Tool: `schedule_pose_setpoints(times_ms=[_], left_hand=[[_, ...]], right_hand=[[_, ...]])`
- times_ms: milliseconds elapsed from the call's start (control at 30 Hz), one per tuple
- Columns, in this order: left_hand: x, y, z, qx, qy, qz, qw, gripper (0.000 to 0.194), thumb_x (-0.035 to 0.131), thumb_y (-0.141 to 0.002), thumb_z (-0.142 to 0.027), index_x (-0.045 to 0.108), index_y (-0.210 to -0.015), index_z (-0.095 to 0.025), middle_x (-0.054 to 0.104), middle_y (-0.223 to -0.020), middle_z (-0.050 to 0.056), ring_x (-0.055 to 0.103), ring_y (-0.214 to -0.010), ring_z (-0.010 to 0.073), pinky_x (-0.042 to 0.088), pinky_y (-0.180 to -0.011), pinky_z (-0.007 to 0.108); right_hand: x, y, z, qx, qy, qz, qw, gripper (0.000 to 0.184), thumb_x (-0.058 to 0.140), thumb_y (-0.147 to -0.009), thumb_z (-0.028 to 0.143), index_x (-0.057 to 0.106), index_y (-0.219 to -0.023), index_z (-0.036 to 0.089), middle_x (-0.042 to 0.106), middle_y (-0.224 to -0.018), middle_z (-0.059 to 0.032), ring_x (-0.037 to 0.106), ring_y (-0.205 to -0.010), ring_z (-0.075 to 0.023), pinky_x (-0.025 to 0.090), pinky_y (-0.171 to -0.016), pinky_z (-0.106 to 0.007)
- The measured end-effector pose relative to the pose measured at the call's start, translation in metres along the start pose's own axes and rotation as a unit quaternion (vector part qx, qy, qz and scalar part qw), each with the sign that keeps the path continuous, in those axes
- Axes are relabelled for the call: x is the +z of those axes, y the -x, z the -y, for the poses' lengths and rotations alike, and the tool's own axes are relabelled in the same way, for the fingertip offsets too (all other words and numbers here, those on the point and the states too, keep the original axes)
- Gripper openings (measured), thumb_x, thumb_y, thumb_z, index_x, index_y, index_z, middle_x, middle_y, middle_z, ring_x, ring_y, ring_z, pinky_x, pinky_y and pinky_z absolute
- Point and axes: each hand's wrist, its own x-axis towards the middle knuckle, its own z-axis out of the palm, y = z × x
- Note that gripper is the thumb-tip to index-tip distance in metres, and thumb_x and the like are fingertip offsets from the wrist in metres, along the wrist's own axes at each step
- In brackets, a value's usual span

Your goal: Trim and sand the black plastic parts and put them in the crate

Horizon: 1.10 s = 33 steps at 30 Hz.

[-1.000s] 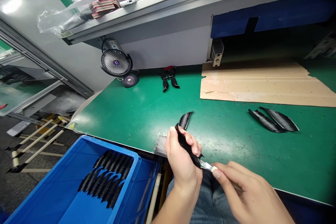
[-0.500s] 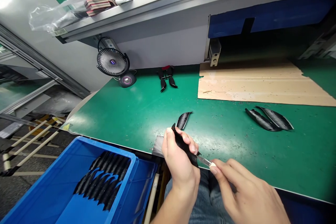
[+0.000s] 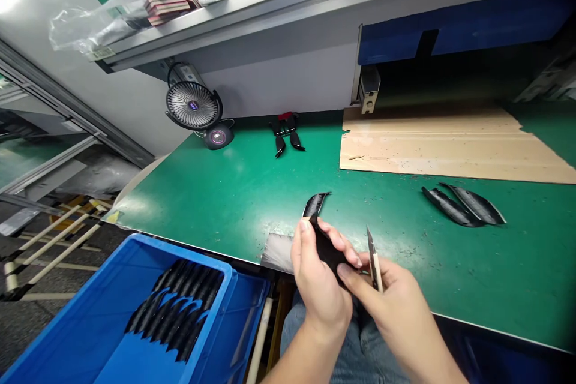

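Observation:
My left hand (image 3: 320, 282) is closed around a black curved plastic part (image 3: 327, 248) held over the table's front edge. My right hand (image 3: 396, 303) grips a thin knife (image 3: 372, 255) with its blade pointing up, and its forefinger touches the black part. Another black curved part (image 3: 314, 203) lies on the green table (image 3: 234, 192) just beyond my left hand. Two more black parts (image 3: 463, 205) lie together on the table to the right.
A blue bin (image 3: 90, 336) at lower left holds several black parts (image 3: 177, 309). A cardboard sheet (image 3: 450, 144) lies at the back right. A small fan (image 3: 194, 107) and black-handled pliers (image 3: 286, 133) sit by the back wall under a shelf (image 3: 252, 12).
My right hand has lifted the knife off the black part's end and turned its blade upward. Both hands have drawn closer together, and my left hand has turned the part.

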Motion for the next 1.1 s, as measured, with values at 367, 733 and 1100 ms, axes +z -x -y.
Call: schedule_pose_setpoints(times_ms=[367, 733, 1100], left_hand=[[-0.057, -0.146, -0.032, 0.148, -0.495, -0.002, 0.856, 0.018, 0.051, -0.085, -0.035, 0.058, -0.080, -0.018, 0.058, -0.065, 0.001, 0.056, -0.060, 0.0148, 0.046, -0.062, 0.027], [-0.048, -0.145, -0.025, 0.226, -0.652, 0.045, 0.722, 0.035, 0.050, -0.085, -0.036, 0.058, -0.110, -0.014, 0.054, -0.119, 0.019, 0.035, -0.127, 0.0349, 0.017, -0.110, 0.055], [-0.013, -0.036, 0.020, -0.407, -0.179, 0.256, 0.858, 0.044, 0.047, -0.089, -0.050, 0.055, -0.110, -0.012, 0.064, -0.096, 0.016, 0.065, -0.079, 0.0246, 0.051, -0.058, 0.030]], right_hand=[[-0.057, 0.013, -0.055, -0.076, 0.279, -0.113, 0.951, 0.035, 0.063, -0.078, 0.056, 0.069, -0.069, 0.023, 0.064, -0.056, 0.0039, 0.057, -0.043, -0.0125, 0.043, -0.036, -0.017], [-0.152, -0.079, -0.055, -0.047, 0.357, -0.283, 0.889, 0.042, 0.061, -0.079, 0.050, 0.067, -0.108, 0.020, 0.069, -0.104, -0.0101, 0.065, -0.085, -0.0277, 0.049, -0.066, -0.035], [-0.113, -0.033, -0.004, -0.210, 0.203, 0.111, 0.950, 0.024, 0.051, -0.088, 0.022, 0.072, -0.096, 0.030, 0.068, -0.107, -0.0007, 0.063, -0.097, -0.0158, 0.050, -0.085, -0.026]])
